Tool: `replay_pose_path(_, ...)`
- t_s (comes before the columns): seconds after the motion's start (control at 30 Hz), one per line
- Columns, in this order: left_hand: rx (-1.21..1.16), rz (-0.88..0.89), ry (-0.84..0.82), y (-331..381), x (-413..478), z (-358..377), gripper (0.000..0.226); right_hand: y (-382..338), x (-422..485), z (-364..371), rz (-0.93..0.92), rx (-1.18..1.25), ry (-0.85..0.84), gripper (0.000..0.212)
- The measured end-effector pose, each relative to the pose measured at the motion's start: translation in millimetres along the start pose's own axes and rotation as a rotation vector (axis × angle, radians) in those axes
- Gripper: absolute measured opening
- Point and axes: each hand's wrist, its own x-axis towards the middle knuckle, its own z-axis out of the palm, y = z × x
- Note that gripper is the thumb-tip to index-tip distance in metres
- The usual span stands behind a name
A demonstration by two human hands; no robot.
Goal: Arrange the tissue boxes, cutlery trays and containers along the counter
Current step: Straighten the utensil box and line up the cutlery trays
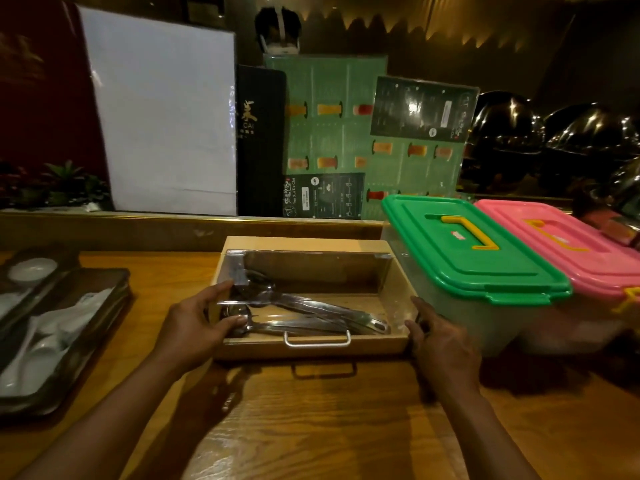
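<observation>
On the wooden worktop, centre of view: a wooden cutlery tray with a clear lid and a metal handle at its near edge. Metal spoons lie inside, bowls to the left, handles running right.

Left hand at the tray's left end, fingers curled round the near-left corner, thumb up along the side wall. Right hand at the right end, fingers pressed against the near-right corner. Both hands grip the tray between them.

Just right of the tray, touching or nearly so: a translucent container with a green lid and yellow handle. Beside it further right, a container with a pink lid.

Far left: a dark tray holding white ceramic spoons; behind it another dark tray, partly cut off.

Rear ledge: a white board, a black menu and green menu cards standing upright against the back.
</observation>
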Motion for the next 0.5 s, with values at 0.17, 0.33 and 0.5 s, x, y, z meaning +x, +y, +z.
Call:
replay_pose_path(0.17, -0.028, -0.024, -0.017, 2.0, -1.4, -2.3, 0.073, -0.8, -0.7, -1.2, 0.001, -0.012, -0.009, 0.044)
replay_pose_path(0.33, -0.062, -0.02, -0.041, 5.7, -2.3, -3.4, 0.075, -1.4, 0.9, -4.2, 0.004, -0.005, -0.039, 0.043)
replay_pose_path(0.5, -0.111, -0.022, -0.116, 3.8, -1.7, -3.6, 0.078, -0.3, 0.0, -7.1, 0.034, -0.04, -0.073, 0.043)
